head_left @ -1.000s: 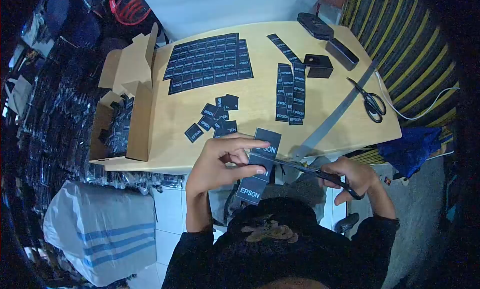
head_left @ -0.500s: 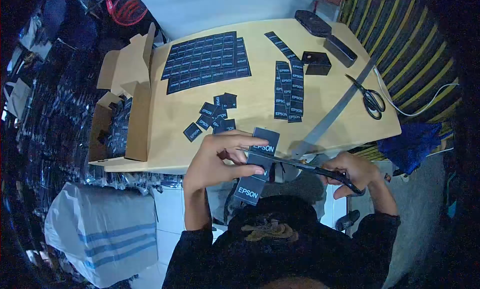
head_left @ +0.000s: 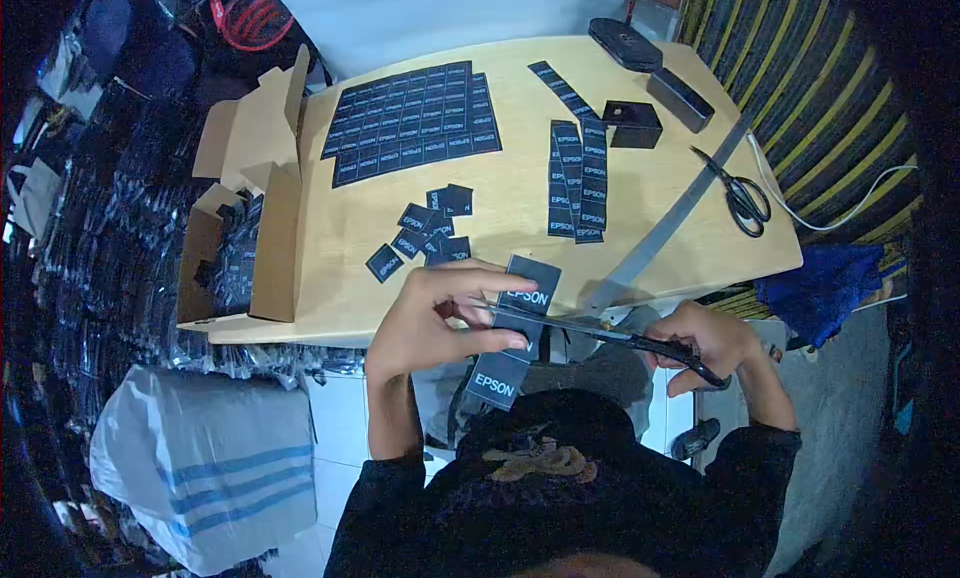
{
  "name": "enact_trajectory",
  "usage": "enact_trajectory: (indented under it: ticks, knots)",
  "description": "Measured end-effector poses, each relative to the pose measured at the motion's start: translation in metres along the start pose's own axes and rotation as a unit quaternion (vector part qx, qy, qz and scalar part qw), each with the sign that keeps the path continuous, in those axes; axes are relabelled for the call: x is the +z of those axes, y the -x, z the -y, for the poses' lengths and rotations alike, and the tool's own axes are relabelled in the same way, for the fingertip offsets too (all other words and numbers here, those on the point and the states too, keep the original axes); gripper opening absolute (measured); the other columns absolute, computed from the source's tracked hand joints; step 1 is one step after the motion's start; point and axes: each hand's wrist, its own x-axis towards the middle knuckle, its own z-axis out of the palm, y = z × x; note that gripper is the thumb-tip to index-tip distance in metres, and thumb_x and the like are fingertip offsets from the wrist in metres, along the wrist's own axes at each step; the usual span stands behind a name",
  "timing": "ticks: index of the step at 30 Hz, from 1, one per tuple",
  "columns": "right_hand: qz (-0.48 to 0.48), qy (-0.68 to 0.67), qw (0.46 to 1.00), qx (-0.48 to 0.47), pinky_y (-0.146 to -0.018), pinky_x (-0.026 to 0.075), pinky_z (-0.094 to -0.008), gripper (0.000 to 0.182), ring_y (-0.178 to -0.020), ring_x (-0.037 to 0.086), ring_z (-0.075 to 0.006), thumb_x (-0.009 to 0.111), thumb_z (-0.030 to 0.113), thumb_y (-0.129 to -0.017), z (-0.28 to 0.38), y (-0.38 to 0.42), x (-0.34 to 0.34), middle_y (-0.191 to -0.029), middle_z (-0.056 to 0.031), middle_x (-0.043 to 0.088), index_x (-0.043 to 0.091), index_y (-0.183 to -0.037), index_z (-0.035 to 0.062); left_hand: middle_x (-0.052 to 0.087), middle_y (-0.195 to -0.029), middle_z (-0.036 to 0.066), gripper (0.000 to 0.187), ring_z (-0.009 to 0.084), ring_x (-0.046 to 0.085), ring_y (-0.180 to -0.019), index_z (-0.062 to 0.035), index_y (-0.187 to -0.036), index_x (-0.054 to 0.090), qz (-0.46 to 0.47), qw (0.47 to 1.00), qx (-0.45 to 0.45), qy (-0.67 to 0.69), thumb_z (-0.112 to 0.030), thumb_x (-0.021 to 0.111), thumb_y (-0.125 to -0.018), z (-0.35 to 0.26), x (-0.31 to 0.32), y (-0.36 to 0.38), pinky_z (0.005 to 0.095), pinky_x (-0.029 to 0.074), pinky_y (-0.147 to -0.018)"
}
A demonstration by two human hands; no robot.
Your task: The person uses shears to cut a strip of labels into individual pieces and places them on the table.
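Note:
My left hand [head_left: 425, 318] pinches a short strip of black EPSON labels [head_left: 495, 378] between thumb and fingers, just off the table's front edge. In my right hand [head_left: 705, 340] is a pair of black-handled scissors [head_left: 625, 339], the fingers wrapped around the handles. Its blades lie across the strip between my left thumb and fingers; how far apart they are is hard to tell. Beyond my left hand, several cut label squares [head_left: 411, 242] lie loosely heaped on the table [head_left: 520, 218].
Uncut label sheets [head_left: 400, 118] and label strips [head_left: 592, 178] lie farther back. To the right are a steel ruler [head_left: 665, 228], second scissors [head_left: 742, 200] and black boxes [head_left: 632, 126]. An open cardboard box [head_left: 275, 248] with dark pieces stands left; a white sack [head_left: 210, 458] is below.
The scissor blades reach slightly farther left across the label strip. Both hands stay almost in the same place, holding the same things.

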Motion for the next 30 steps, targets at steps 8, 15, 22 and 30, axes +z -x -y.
enact_trajectory:
  ticks: [8, 15, 22, 30]
  knots:
    - [-0.005, -0.004, 1.0, 0.004, -0.055, 0.043, -0.0302, 0.041, -0.064, 0.056, -0.0168, 0.08, 0.034, -0.064, 0.0008, 0.0013, 0.0001, -0.07, -0.0061, 0.058, 0.057, -0.079, 0.0032, 0.061, -0.087, -0.002, 0.052, 0.0004, 0.051, -0.068, -0.0085, -0.103, 0.067, -0.011, 1.0, 0.014, -0.007, -0.003, 0.084, -0.055, -0.0012, -0.0004, 0.0007, 0.0158, 0.041, -0.056]
    - [-0.016, -0.009, 1.0, 0.019, -0.055, 0.043, -0.0317, 0.04, -0.063, 0.058, -0.0202, 0.08, 0.033, -0.065, -0.0017, 0.0023, 0.0017, -0.07, -0.0077, 0.059, 0.057, -0.078, 0.0029, 0.062, -0.087, -0.001, 0.05, 0.0011, 0.053, -0.071, -0.0086, -0.102, 0.067, -0.008, 1.0, -0.011, -0.002, -0.005, 0.084, -0.055, -0.0003, -0.0004, 0.0018, 0.0159, 0.043, -0.057]
    - [-0.017, -0.004, 1.0, -0.004, -0.051, 0.041, -0.0249, 0.05, -0.057, 0.052, -0.0093, 0.081, 0.041, -0.06, -0.0039, 0.0013, 0.0019, -0.066, -0.0008, 0.055, 0.059, -0.083, 0.0021, 0.062, -0.089, 0.0, 0.05, 0.0018, 0.054, -0.071, -0.0083, -0.103, 0.067, -0.002, 1.0, -0.002, -0.012, -0.005, 0.084, -0.056, -0.0032, -0.0013, 0.0006, 0.0161, 0.043, -0.058]
    - [-0.025, -0.005, 1.0, 0.004, -0.049, 0.041, -0.0247, 0.04, -0.054, 0.053, -0.0098, 0.081, 0.035, -0.062, 0.0008, 0.0025, 0.0012, -0.061, -0.0007, 0.055, 0.06, -0.078, 0.0047, 0.062, -0.088, 0.001, 0.05, 0.0017, 0.053, -0.069, -0.0054, -0.103, 0.067, -0.001, 1.0, 0.009, -0.013, -0.002, 0.083, -0.056, -0.0004, -0.001, -0.0002, 0.0155, 0.043, -0.056]
